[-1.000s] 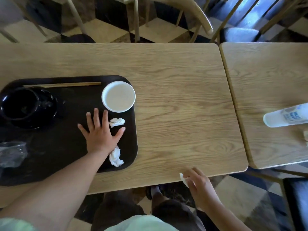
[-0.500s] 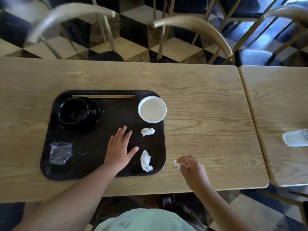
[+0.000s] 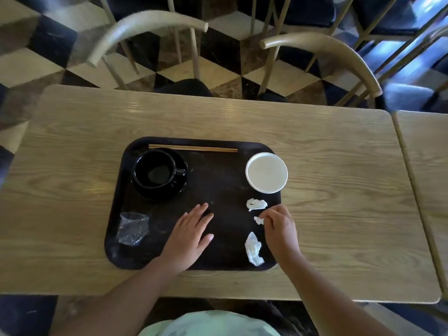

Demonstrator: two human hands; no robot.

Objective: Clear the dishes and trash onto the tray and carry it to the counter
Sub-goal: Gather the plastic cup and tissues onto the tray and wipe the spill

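A black tray lies on the wooden table. On it stand a black cup on a saucer, wooden chopsticks along the far rim, a white bowl, a clear plastic cup on its side, and two crumpled napkins. My left hand rests flat on the tray, fingers spread. My right hand pinches a small napkin scrap over the tray's right side, between the two napkins.
Two curved-back wooden chairs stand at the table's far side. A second table adjoins on the right. The floor is black and cream tiles.
My right hand has carried the napkin scrap from the table's front edge leftward over the tray. My left hand stays flat on the tray. The camera view has shifted left.
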